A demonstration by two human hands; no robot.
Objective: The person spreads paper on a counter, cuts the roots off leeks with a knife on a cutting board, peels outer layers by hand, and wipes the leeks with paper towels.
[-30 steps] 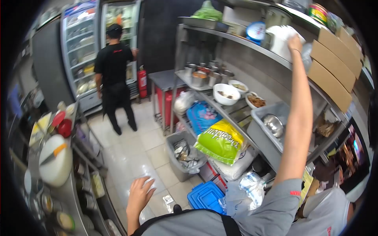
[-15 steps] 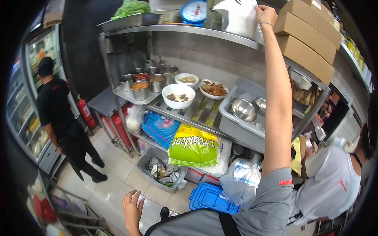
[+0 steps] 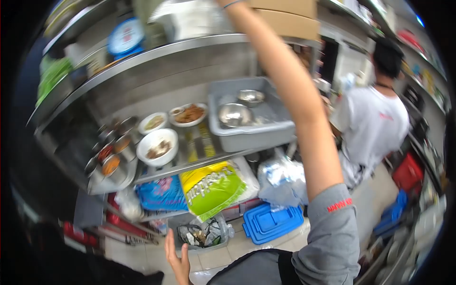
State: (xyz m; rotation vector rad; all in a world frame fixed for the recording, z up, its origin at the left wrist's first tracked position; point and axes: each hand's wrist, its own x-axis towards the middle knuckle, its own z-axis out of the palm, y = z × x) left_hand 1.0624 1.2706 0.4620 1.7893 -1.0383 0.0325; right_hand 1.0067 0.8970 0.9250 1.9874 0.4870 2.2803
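Note:
My right arm reaches up to the top shelf (image 3: 199, 42), where the frame's upper edge cuts off my right hand (image 3: 221, 2) just past the wristband, so its fingers are hidden. Close beside it on that shelf is a white plastic bag or container (image 3: 190, 20), blurred. Low in front of me, my left hand (image 3: 178, 260) is open with fingers stretched out, holding nothing. In the view it lies just below the grey bin (image 3: 219, 243), which has a liner and refuse inside.
On the middle shelf stand a white bowl (image 3: 164, 134), a plate of browned food (image 3: 191, 114), metal pots (image 3: 124, 145) and a grey tub (image 3: 251, 137) with metal bowls. A blue lid (image 3: 273, 223) lies on the floor. A co-worker in white (image 3: 373, 118) stands at right.
My view has swung right and tilted, shifting the shelves left. My right hand, earlier gripping the white bag's top, has passed mostly out of frame. The co-worker at right now appears upright.

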